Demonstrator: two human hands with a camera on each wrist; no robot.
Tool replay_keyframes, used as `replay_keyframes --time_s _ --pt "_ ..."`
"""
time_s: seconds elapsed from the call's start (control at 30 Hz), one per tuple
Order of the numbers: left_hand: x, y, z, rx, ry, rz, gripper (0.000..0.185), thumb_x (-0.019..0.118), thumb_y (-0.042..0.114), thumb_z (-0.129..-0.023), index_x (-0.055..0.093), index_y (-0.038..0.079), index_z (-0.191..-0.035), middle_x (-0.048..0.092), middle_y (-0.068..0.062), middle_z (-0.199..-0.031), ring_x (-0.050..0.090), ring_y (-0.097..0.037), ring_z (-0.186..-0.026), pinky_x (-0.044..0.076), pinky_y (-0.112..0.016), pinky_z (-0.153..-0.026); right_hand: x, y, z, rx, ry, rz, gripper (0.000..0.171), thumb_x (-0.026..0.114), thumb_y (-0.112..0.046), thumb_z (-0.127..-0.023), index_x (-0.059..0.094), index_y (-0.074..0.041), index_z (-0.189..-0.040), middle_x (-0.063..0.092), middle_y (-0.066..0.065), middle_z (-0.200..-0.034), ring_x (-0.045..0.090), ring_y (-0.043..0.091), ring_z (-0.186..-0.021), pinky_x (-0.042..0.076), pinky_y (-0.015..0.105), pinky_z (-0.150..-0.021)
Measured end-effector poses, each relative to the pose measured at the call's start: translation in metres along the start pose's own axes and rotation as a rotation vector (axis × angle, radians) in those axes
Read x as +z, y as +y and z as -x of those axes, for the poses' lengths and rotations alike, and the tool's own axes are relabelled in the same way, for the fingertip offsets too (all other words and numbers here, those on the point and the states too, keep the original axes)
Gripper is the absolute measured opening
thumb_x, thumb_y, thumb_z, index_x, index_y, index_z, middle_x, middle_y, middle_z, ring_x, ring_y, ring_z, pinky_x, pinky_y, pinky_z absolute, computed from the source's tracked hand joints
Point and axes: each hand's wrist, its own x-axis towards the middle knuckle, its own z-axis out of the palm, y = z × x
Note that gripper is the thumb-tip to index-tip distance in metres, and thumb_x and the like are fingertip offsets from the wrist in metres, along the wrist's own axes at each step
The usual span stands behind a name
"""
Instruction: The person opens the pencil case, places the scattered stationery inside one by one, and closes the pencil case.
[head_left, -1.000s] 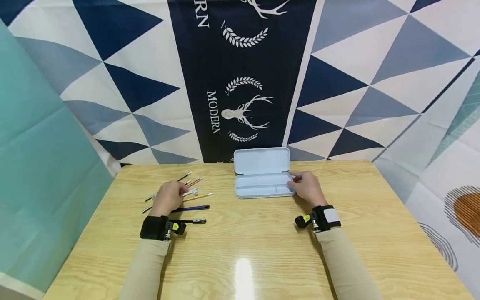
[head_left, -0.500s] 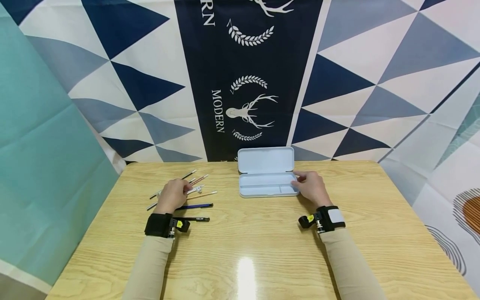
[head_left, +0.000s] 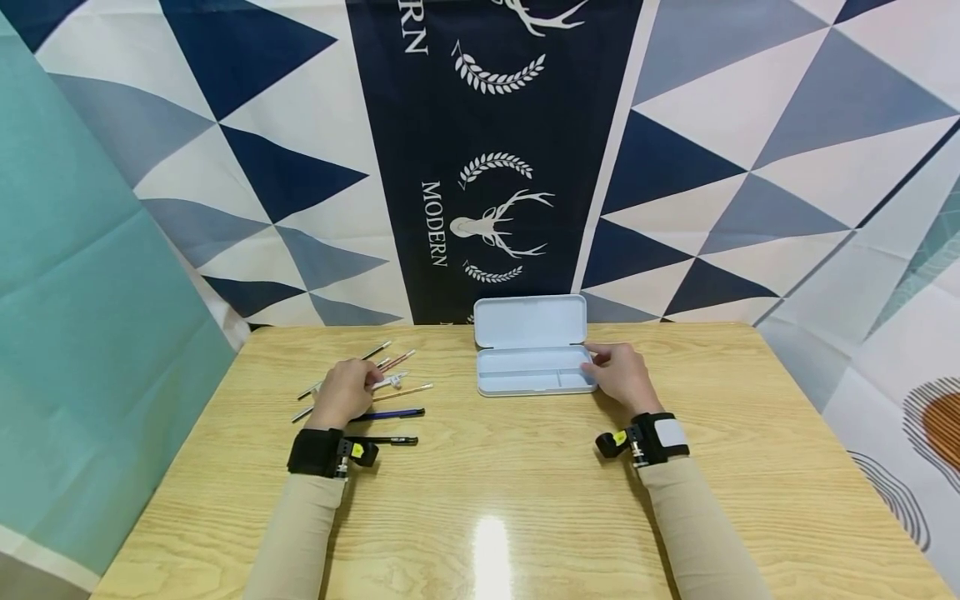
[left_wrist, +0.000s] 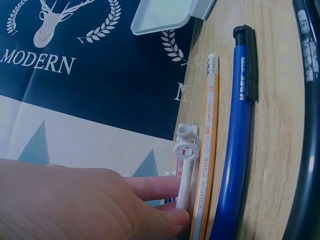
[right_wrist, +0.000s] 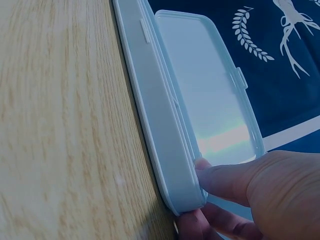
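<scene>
In the head view, my left hand (head_left: 346,392) is among pens and pencils at the table's left. Its thumb and a finger pinch a slim white drawing compass (left_wrist: 184,172), whose ring-shaped holder and thin metal tip point away from the hand. Right beside the compass lie an orange-and-grey pencil (left_wrist: 207,145) and a blue pen (left_wrist: 237,135). My right hand (head_left: 621,377) grips the right end of a pale blue pencil case (head_left: 517,383), thumb at the rim and fingers on the outside. The case lies with its lid (head_left: 531,322) raised, showing bare compartments.
A black pen (head_left: 390,440) lies nearest me on the left. Several more pencils, among them a reddish one (head_left: 397,361), spread out behind the left hand. The patterned cloth (head_left: 487,167) hangs along the back edge of the wooden table (head_left: 480,483).
The head view has shifted slightly, so everything sits a little further right than a second ago. Both hands keep their places, at the compass and the pencil case.
</scene>
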Motion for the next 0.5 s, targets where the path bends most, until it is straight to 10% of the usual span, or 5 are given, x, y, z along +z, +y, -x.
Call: replay_keyframes --time_s 0.5 --pt "-0.0069 0.0089 -0.0007 0.061 0.168 0.029 0.032 0.065 -0.018 -0.098 0.082 -0.003 -0.121 0.079 -0.025 -0.111 0.073 -0.043 -0.101 0.063 -0.054 -0.092 0.001 -0.0002 -0.0002 0.003 0.005 -0.01 0.048 0.074 -0.014 -0.109 0.066 0.001 -0.154 0.075 0.032 -0.131 0.068 0.037 -0.107 0.049 0.029 -0.078"
